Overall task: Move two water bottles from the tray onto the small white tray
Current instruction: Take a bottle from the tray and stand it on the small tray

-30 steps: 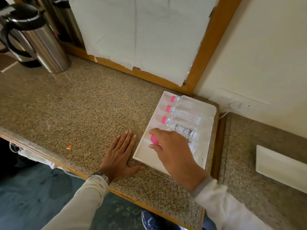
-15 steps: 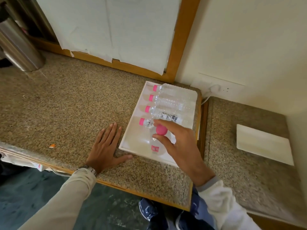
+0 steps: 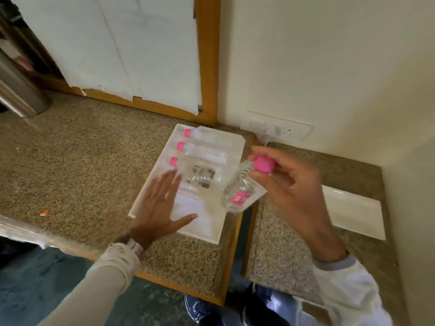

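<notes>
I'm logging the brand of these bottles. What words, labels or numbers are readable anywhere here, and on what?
No text here can be read.
Pink label on the lifted water bottle, held by its cap in the right hand: a white mark, too blurred to read.
Dark print on the bottle lying on the tray, beside the left hand: blurred, unreadable.
Small white tray: no text.

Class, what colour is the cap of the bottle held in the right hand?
Bright pink, pinched by the right hand on the held bottle, clearest in the head view.
</notes>
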Demonstrator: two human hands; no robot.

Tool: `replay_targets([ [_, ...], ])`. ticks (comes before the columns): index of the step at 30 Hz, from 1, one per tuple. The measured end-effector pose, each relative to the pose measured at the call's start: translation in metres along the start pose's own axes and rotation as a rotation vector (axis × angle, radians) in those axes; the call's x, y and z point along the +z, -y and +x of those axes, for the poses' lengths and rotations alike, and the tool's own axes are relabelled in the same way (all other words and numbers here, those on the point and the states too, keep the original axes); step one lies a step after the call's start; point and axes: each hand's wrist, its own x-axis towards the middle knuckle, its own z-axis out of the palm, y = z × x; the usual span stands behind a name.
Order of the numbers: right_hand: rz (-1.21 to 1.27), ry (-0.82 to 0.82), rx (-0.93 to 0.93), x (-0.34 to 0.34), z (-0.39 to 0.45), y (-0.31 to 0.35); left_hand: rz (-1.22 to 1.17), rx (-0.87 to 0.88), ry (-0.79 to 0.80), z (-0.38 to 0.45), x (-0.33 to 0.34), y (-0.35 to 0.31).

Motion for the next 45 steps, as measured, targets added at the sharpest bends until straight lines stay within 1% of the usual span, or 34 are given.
replay_targets([
  [2,-0.059,-0.009,0.003,-0.033,0.000,-0.009,-0.070,0.026,-0.002,0.020,0.010,-0.047],
  [5,-0.139,-0.064,0.029,-0.080,-0.005,-0.031,-0.169,0.094,0.016,0.054,0.032,-0.124],
  [6,-0.159,-0.076,0.042,-0.086,-0.007,-0.038,-0.183,0.113,0.020,0.061,0.039,-0.142],
  [10,-0.218,-0.156,0.091,-0.125,-0.016,-0.073,-0.158,0.172,0.077,0.094,0.082,-0.209],
  [13,-0.256,-0.258,0.088,-0.150,-0.020,-0.095,-0.113,0.183,0.150,0.111,0.115,-0.236],
  [16,-0.297,-0.315,0.064,-0.168,-0.018,-0.112,-0.111,0.185,0.216,0.120,0.145,-0.248],
  [18,-0.299,-0.317,0.077,-0.174,-0.016,-0.122,-0.118,0.178,0.247,0.119,0.162,-0.251],
  [21,-0.276,-0.298,0.108,-0.178,-0.014,-0.138,-0.089,0.176,0.227,0.114,0.179,-0.252],
  [24,-0.270,-0.270,0.145,-0.179,-0.015,-0.153,-0.115,0.176,0.177,0.113,0.183,-0.252],
  [28,-0.255,-0.248,0.174,-0.177,-0.018,-0.161,-0.130,0.176,0.145,0.113,0.181,-0.252],
  [32,-0.263,-0.232,0.179,-0.177,-0.018,-0.158,-0.118,0.174,0.155,0.113,0.181,-0.253],
  [38,-0.326,-0.215,0.201,-0.181,-0.016,-0.151,-0.093,0.165,0.237,0.115,0.175,-0.254],
  [42,-0.385,-0.167,0.204,-0.181,-0.011,-0.143,-0.057,0.169,0.299,0.121,0.162,-0.251],
  [45,-0.458,-0.147,0.219,-0.178,-0.007,-0.137,-0.122,0.144,0.345,0.124,0.145,-0.250],
])
